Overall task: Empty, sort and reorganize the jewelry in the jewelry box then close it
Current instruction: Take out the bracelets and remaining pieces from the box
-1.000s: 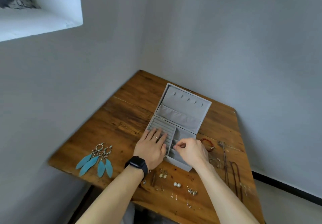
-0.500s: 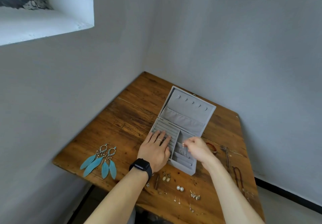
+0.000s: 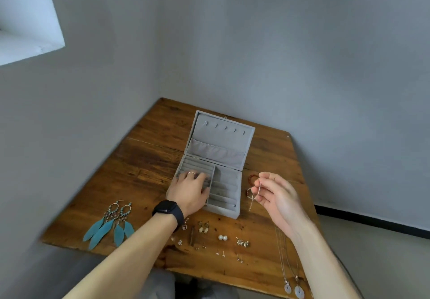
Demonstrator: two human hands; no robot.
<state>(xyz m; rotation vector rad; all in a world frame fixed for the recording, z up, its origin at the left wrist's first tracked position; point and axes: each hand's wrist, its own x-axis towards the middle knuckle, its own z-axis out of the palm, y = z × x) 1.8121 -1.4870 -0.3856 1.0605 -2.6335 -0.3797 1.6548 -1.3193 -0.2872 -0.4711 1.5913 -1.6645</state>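
Palm down, fingers spread, left hand [image 3: 189, 192] lies on the ring rolls [image 3: 197, 167] of the open jewelry box [image 3: 222, 212] on the table [image 3: 144, 166], hiding part of them. Right hand [image 3: 278, 196], raised just beside the box, pinches a thin dangling chain [image 3: 254, 194]. Necklaces [image 3: 298, 291] run behind the right forearm [image 3: 325, 263].

A person's left hand [image 3: 189, 190], a black watch [image 3: 167, 210] on its wrist, rests flat on the ring rolls of an open grey jewelry box [image 3: 218, 156] on a wooden table [image 3: 144, 170]. The right hand [image 3: 277, 196], just right of the box, pinches a thin chain [image 3: 254, 194] that dangles from its fingertips. Blue feather earrings [image 3: 109, 224] lie at left, pearl studs [image 3: 222, 237] and other small earrings along the near edge, and necklaces [image 3: 288, 275] at right.
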